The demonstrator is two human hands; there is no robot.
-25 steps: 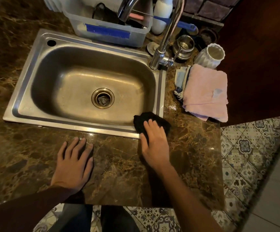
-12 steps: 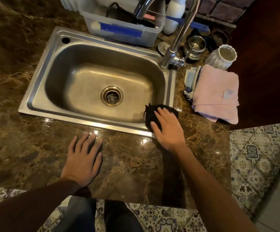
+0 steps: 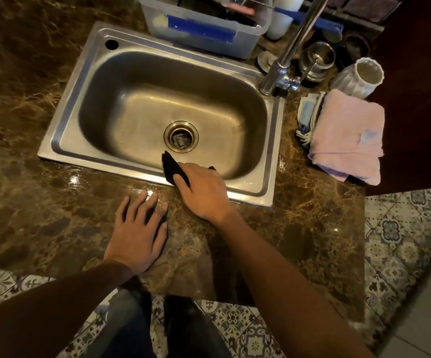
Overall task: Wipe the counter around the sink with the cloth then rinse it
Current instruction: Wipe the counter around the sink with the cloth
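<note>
Cloth: it lies black and bunched on the near rim of the sink, under your right hand. Your fingers lie over it and press it down on the steel lip; one pointed corner sticks out past your fingertips over the basin, toward the drain. Whether your thumb curls under the cloth you cannot tell from here. Your left hand rests flat on the bench, fingers spread, just beside your right hand and apart from the cloth. The bench shines wet along the sink's near edge. At the right of the sink lies a folded pink towel, well apart from the cloth, with the tap behind.
</note>
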